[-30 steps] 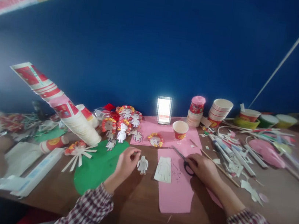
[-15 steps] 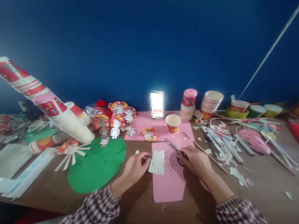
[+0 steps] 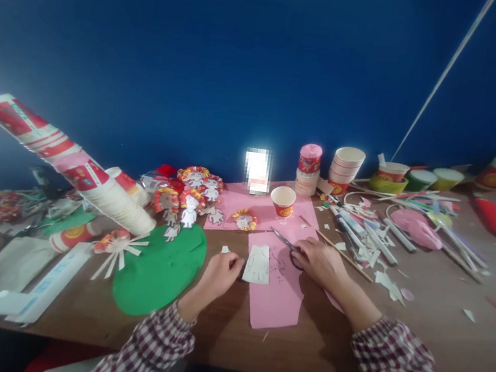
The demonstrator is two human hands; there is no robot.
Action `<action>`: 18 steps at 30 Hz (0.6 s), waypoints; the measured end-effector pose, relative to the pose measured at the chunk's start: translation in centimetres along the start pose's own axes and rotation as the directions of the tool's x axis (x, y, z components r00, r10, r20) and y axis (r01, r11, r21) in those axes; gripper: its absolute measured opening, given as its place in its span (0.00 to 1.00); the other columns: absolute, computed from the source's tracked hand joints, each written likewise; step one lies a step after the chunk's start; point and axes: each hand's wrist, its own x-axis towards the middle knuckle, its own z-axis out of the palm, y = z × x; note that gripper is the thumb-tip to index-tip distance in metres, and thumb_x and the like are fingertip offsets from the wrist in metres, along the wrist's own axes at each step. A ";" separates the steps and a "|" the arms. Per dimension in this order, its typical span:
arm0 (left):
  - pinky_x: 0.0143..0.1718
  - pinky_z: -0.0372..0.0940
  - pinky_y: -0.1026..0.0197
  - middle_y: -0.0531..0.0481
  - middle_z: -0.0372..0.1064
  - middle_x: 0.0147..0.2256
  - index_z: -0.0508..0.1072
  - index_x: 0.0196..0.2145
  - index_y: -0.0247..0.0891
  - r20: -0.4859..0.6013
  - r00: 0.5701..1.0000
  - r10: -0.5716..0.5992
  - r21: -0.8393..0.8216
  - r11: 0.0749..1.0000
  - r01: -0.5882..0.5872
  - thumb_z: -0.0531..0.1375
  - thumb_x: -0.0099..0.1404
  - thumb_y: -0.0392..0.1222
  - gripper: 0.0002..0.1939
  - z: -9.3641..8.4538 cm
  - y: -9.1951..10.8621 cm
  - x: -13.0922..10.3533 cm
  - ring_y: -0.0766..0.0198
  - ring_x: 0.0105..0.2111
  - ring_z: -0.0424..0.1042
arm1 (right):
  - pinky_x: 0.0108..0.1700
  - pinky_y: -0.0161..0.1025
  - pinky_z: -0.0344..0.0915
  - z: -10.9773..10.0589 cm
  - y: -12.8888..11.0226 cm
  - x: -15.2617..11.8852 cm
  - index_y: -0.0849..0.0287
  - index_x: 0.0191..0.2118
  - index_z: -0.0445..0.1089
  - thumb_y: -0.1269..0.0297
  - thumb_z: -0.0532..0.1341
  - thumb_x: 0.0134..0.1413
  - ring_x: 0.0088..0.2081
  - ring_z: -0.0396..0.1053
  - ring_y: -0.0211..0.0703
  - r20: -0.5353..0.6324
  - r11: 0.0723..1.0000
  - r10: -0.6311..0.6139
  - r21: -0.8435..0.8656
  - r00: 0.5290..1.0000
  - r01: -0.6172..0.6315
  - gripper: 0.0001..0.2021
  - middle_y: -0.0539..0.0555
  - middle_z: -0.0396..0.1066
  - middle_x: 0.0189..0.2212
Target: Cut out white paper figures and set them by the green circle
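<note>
A small white paper cutout (image 3: 258,264) with drawn lines lies on a strip of pink paper (image 3: 274,316) in front of me. Just left of the cutout is my left hand (image 3: 219,277), its fingers curled and thumb pressed in; whatever they may hold is hidden. My right hand (image 3: 322,263) is closed over the handles of a pair of scissors (image 3: 283,239), whose blades point away to the left over the pink paper. Dark pen marks show on the pink paper between cutout and scissors. A white scrap (image 3: 225,249) lies just beyond my left hand.
Left lie a green paper oval (image 3: 159,278), several paper figures with red-yellow rings (image 3: 190,210) and a leaning paper-cup stack (image 3: 91,182). A single paper cup (image 3: 283,201) stands behind the scissors. Markers (image 3: 372,237), a wooden stick (image 3: 336,247) and scraps spread right.
The view has shifted slightly, moving most things a little left and up. My left hand has drawn slightly away from the cutout's edge. My right hand stays on the scissors.
</note>
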 end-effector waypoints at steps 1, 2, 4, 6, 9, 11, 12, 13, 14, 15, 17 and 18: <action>0.26 0.52 0.64 0.50 0.68 0.20 0.69 0.20 0.36 0.010 1.000 -0.003 -0.004 1.000 0.003 0.52 0.64 0.43 0.17 0.0 0.0 0.1 0.65 0.23 0.66 | 0.34 0.33 0.59 -0.1 0.0 0.0 0.57 0.40 0.73 0.59 0.55 0.63 0.37 0.72 0.43 0.001 1.000 0.000 0.002 1.000 0.000 0.11 0.55 0.74 0.36; 0.26 0.52 0.64 0.50 0.69 0.20 0.69 0.20 0.36 0.019 1.000 -0.007 -0.009 1.000 0.007 0.52 0.64 0.44 0.17 0.0 0.0 0.1 0.65 0.23 0.67 | 0.34 0.34 0.59 -0.1 0.0 -0.1 0.57 0.40 0.73 0.59 0.55 0.62 0.37 0.72 0.43 0.002 1.000 0.000 0.003 1.000 0.000 0.11 0.54 0.74 0.36; 0.27 0.53 0.64 0.49 0.70 0.20 0.70 0.20 0.36 0.038 0.999 -0.017 -0.024 1.000 0.018 0.52 0.64 0.45 0.18 0.1 0.0 0.3 0.64 0.23 0.68 | 0.34 0.34 0.59 -0.2 0.0 -0.1 0.56 0.40 0.73 0.59 0.55 0.62 0.37 0.72 0.43 0.003 1.000 0.002 0.005 1.000 -0.002 0.11 0.54 0.73 0.36; 0.27 0.55 0.63 0.49 0.71 0.21 0.71 0.20 0.36 0.052 0.998 -0.029 -0.039 0.999 0.031 0.52 0.63 0.46 0.19 0.1 0.0 0.5 0.63 0.24 0.69 | 0.33 0.34 0.59 -0.2 0.0 -0.2 0.56 0.40 0.73 0.59 0.56 0.61 0.37 0.72 0.43 0.008 1.000 0.000 0.007 1.000 0.000 0.11 0.54 0.73 0.37; 0.29 0.57 0.63 0.48 0.73 0.23 0.72 0.22 0.36 0.049 0.998 -0.048 -0.064 0.997 0.051 0.54 0.62 0.47 0.16 0.2 0.0 0.8 0.62 0.26 0.71 | 0.34 0.34 0.58 -0.2 0.1 -0.2 0.56 0.40 0.73 0.61 0.56 0.60 0.37 0.71 0.43 0.017 1.000 -0.012 0.014 1.000 0.012 0.10 0.54 0.73 0.37; 0.31 0.60 0.63 0.47 0.75 0.27 0.74 0.27 0.36 0.029 0.997 -0.066 -0.081 0.994 0.068 0.55 0.61 0.46 0.13 0.2 0.1 1.0 0.61 0.30 0.73 | 0.35 0.34 0.58 -0.1 0.1 -0.3 0.56 0.40 0.73 0.62 0.57 0.59 0.37 0.71 0.42 0.022 1.000 -0.022 0.021 1.000 0.021 0.09 0.54 0.72 0.37; 0.32 0.61 0.63 0.46 0.76 0.29 0.74 0.30 0.36 0.019 0.997 -0.075 -0.090 0.993 0.077 0.55 0.61 0.45 0.12 0.3 0.2 1.1 0.60 0.31 0.73 | 0.35 0.34 0.58 -0.1 0.1 -0.3 0.56 0.40 0.73 0.62 0.57 0.59 0.38 0.71 0.42 0.023 0.999 -0.026 0.025 0.999 0.025 0.09 0.54 0.72 0.37; 0.33 0.61 0.62 0.46 0.76 0.31 0.74 0.32 0.36 0.011 0.996 -0.083 -0.098 0.992 0.084 0.56 0.60 0.45 0.11 0.3 0.3 1.1 0.60 0.33 0.73 | 0.35 0.33 0.58 -0.1 0.1 -0.3 0.56 0.40 0.72 0.62 0.57 0.59 0.38 0.71 0.42 0.024 0.999 -0.030 0.028 0.999 0.029 0.09 0.54 0.72 0.37; 0.34 0.62 0.62 0.45 0.76 0.32 0.74 0.33 0.35 0.006 0.996 -0.088 -0.105 0.991 0.088 0.56 0.59 0.45 0.11 0.4 0.4 1.2 0.60 0.33 0.73 | 0.36 0.33 0.58 -0.1 0.1 -0.3 0.56 0.41 0.72 0.62 0.57 0.59 0.38 0.71 0.42 0.025 0.999 -0.032 0.031 0.999 0.031 0.09 0.54 0.72 0.37; 0.34 0.62 0.62 0.45 0.75 0.33 0.73 0.35 0.35 0.004 0.996 -0.090 -0.112 0.990 0.090 0.57 0.59 0.45 0.11 0.5 0.4 1.3 0.60 0.34 0.73 | 0.35 0.33 0.58 -0.1 0.1 -0.3 0.56 0.41 0.72 0.62 0.56 0.59 0.38 0.71 0.42 0.025 0.999 -0.033 0.032 0.999 0.032 0.09 0.54 0.72 0.37; 0.34 0.62 0.62 0.46 0.75 0.33 0.72 0.37 0.35 0.004 0.996 -0.088 -0.123 0.988 0.087 0.59 0.56 0.41 0.11 0.7 0.5 1.4 0.61 0.33 0.72 | 0.35 0.33 0.58 0.0 0.1 -0.3 0.56 0.41 0.72 0.61 0.56 0.60 0.38 0.71 0.42 0.023 0.999 -0.032 0.033 0.999 0.031 0.09 0.54 0.72 0.37; 0.34 0.62 0.62 0.46 0.74 0.32 0.72 0.39 0.34 0.005 0.996 -0.087 -0.129 0.988 0.087 0.59 0.55 0.39 0.13 0.7 0.6 1.4 0.61 0.33 0.72 | 0.34 0.33 0.58 0.0 0.1 -0.3 0.56 0.41 0.72 0.61 0.56 0.60 0.38 0.71 0.42 0.022 0.999 -0.030 0.033 0.999 0.029 0.10 0.54 0.72 0.37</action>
